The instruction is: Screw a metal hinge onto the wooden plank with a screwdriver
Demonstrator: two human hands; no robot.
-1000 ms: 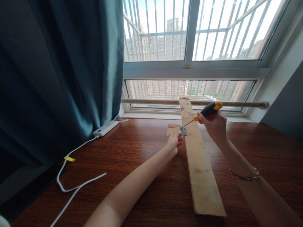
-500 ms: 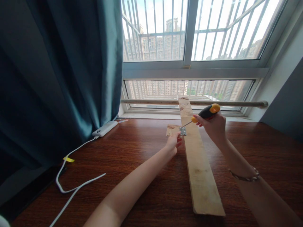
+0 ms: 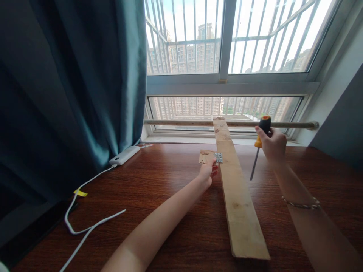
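A long wooden board (image 3: pixel 241 204) lies lengthwise on the table, its far end by the window. At its left edge a metal hinge (image 3: pixel 218 157) joins it to a small wooden piece (image 3: pixel 206 155). My left hand (image 3: pixel 208 170) grips the small piece beside the hinge, thumb on top and the other fingers curled below, partly hidden. Right of the board, my right hand (image 3: pixel 273 143) is closed around the black and yellow handle of a screwdriver (image 3: pixel 258 145). The screwdriver's shaft points down, its tip apart from the hinge and the board.
The dark brown wooden table (image 3: pixel 164 181) runs up to the window sill. On the left lies a white power strip (image 3: pixel 124 155) with a white cable (image 3: pixel 82 228) and a yellow tag (image 3: pixel 80 193). A blue curtain (image 3: pixel 113 75) hangs there. A horizontal rail (image 3: pixel 178 122) crosses the window.
My right hand has lifted the screwdriver off the hinge and moved it to the right, turning it from slanted to nearly upright. My left hand stays at the small wooden piece.
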